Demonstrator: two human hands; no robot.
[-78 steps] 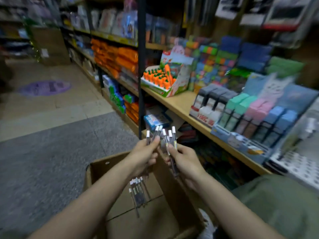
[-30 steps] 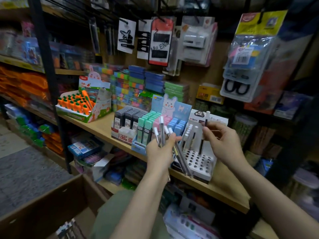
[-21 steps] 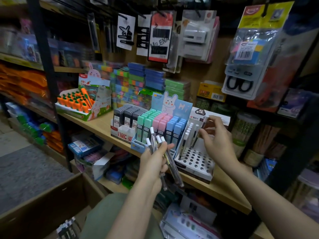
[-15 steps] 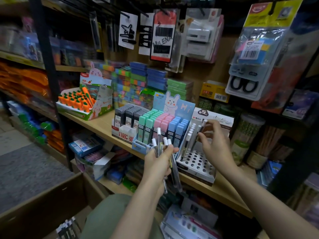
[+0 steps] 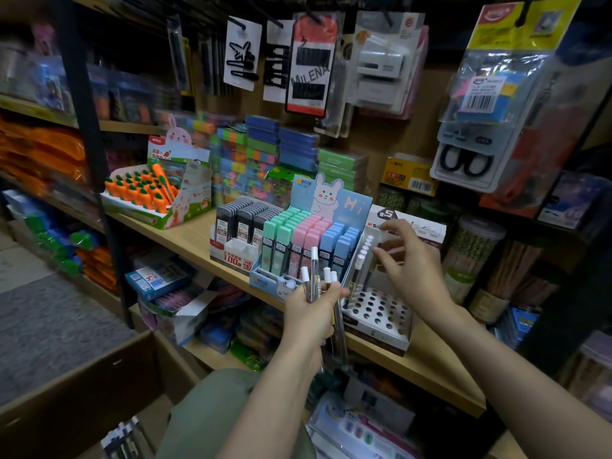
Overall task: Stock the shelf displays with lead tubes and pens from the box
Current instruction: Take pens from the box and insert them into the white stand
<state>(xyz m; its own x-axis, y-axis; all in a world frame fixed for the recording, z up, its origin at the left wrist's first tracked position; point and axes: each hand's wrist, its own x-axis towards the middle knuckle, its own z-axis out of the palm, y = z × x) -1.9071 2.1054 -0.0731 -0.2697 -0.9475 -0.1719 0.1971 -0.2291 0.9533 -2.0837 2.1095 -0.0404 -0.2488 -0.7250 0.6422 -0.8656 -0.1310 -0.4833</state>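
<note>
I am seeing white-capped pens [image 5: 314, 276] in my left hand [image 5: 309, 318], and mint, pink and blue lead tubes [image 5: 309, 241] showing just beyond it.

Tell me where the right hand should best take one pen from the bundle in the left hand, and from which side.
Probably at the white cap end, from above. The left hand wraps the middle of the pens, and only their caps stand free above the fingers. The right hand is beside them, open, at the white rack.
</note>
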